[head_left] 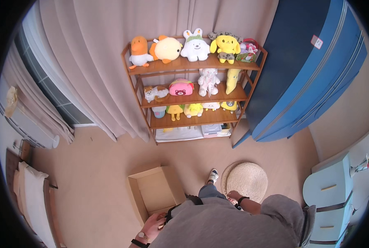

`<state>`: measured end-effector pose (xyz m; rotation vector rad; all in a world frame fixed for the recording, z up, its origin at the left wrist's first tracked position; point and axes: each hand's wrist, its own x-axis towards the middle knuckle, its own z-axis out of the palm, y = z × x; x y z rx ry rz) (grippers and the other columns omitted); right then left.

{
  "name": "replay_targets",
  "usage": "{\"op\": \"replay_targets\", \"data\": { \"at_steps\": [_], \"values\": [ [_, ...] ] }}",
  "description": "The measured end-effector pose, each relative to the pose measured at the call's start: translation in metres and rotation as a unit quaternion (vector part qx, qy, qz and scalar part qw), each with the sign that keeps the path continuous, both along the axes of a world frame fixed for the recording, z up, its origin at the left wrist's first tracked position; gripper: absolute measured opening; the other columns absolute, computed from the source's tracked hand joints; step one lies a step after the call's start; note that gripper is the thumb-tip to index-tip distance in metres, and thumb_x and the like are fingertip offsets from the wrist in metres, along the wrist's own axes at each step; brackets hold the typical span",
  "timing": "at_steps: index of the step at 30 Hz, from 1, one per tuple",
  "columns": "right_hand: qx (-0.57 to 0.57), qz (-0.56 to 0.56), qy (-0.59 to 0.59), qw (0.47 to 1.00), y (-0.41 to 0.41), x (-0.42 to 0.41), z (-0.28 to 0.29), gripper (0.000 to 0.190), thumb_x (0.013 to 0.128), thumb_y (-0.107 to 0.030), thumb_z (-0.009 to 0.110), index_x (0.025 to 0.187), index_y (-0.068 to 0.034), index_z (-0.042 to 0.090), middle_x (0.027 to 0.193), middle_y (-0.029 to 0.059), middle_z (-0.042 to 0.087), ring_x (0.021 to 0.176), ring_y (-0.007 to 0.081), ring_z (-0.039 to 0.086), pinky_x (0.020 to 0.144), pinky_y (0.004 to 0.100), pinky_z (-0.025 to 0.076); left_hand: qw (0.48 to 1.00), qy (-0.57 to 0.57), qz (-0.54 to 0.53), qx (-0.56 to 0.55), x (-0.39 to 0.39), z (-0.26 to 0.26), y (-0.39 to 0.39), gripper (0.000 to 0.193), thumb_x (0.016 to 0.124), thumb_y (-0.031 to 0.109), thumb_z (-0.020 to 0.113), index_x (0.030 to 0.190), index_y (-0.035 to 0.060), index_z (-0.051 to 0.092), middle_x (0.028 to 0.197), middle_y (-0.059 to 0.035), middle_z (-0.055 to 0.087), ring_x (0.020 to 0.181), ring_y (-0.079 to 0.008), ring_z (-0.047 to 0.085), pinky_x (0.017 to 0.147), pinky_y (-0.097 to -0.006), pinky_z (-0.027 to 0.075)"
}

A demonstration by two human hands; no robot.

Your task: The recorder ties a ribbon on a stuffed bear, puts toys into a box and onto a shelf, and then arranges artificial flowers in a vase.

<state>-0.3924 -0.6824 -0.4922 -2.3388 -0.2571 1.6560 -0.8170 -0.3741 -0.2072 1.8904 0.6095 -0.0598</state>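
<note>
My left hand [154, 223], with a watch and a dark band at the wrist, is at the near edge of an open cardboard box [157, 189]. Its fingertips are partly covered by my grey shirt and a black strap, so any grip is hidden. The visible inside of the box holds nothing. My right hand [234, 194], wearing a black wristband, is low in front of my body, over the near-left side of a round woven straw pouf [248, 181]. A small red and white patch shows just under it; I cannot tell what it is or whether I hold it.
Ahead stands a wooden shelf rack [190, 100] with several plush toys, including a white bunny-eared one [195, 46]. A blue cabinet [299, 93] is at its right. Light-blue drawers [327, 187] stand at the right, a bed [35, 201] at the left. My shoe [213, 175] is between box and pouf.
</note>
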Motion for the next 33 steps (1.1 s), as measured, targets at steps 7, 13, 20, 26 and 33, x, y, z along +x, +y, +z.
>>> {"op": "replay_targets", "data": {
  "at_steps": [7, 13, 20, 26, 33],
  "values": [
    [0.091, 0.165, -0.093, 0.978, -0.014, -0.026, 0.019, 0.022, 0.085, -0.017, 0.057, 0.079, -0.001, 0.071, 0.077, 0.0094, 0.072, 0.063, 0.0179, 0.07, 0.054, 0.0309, 0.056, 0.92, -0.007, -0.203, 0.334, 0.016, 0.001, 0.007, 0.038, 0.072, 0.014, 0.066, 0.109, 0.0071, 0.061, 0.127, -0.0118, 0.055, 0.113, -0.0326, 0.056, 0.092, -0.0432, 0.047],
    [0.081, 0.225, -0.162, 0.957, -0.02, -0.038, 0.012, 0.029, 0.078, -0.029, 0.058, 0.083, -0.004, 0.072, 0.082, 0.0161, 0.071, 0.081, 0.0305, 0.07, 0.074, 0.0391, 0.054, 0.949, 0.016, -0.103, 0.297, 0.025, -0.031, -0.002, 0.037, 0.086, 0.016, 0.053, 0.122, 0.0116, 0.056, 0.102, -0.0119, 0.067, 0.093, -0.0318, 0.064, 0.074, -0.0417, 0.052],
    [0.041, 0.192, -0.153, 0.969, -0.019, -0.04, 0.018, 0.024, 0.073, -0.025, 0.061, 0.08, -0.005, 0.072, 0.081, 0.0159, 0.071, 0.083, 0.0304, 0.07, 0.074, 0.0383, 0.054, 0.927, 0.058, -0.159, 0.336, 0.025, -0.023, -0.001, 0.03, 0.081, 0.012, 0.054, 0.106, 0.0004, 0.065, 0.115, -0.0145, 0.061, 0.103, -0.0321, 0.06, 0.085, -0.0413, 0.05],
    [0.076, 0.23, -0.189, 0.952, -0.012, -0.04, -0.004, 0.022, 0.074, -0.023, 0.061, 0.081, -0.006, 0.073, 0.081, 0.0161, 0.071, 0.08, 0.0311, 0.07, 0.074, 0.0405, 0.055, 0.967, 0.133, -0.097, 0.194, 0.028, -0.01, -0.004, 0.036, 0.086, 0.014, 0.052, 0.119, 0.0, 0.055, 0.103, -0.0181, 0.065, 0.096, -0.0356, 0.062, 0.082, -0.0444, 0.05],
    [0.037, 0.158, -0.181, 0.97, -0.023, -0.049, 0.006, 0.028, 0.078, -0.03, 0.062, 0.084, -0.005, 0.073, 0.077, 0.0148, 0.071, 0.077, 0.0284, 0.071, 0.074, 0.0372, 0.055, 0.966, 0.113, -0.11, 0.204, 0.021, -0.026, -0.008, 0.037, 0.085, 0.013, 0.053, 0.12, 0.0, 0.055, 0.102, -0.0177, 0.064, 0.094, -0.0352, 0.062, 0.081, -0.045, 0.049]
  ]
}}
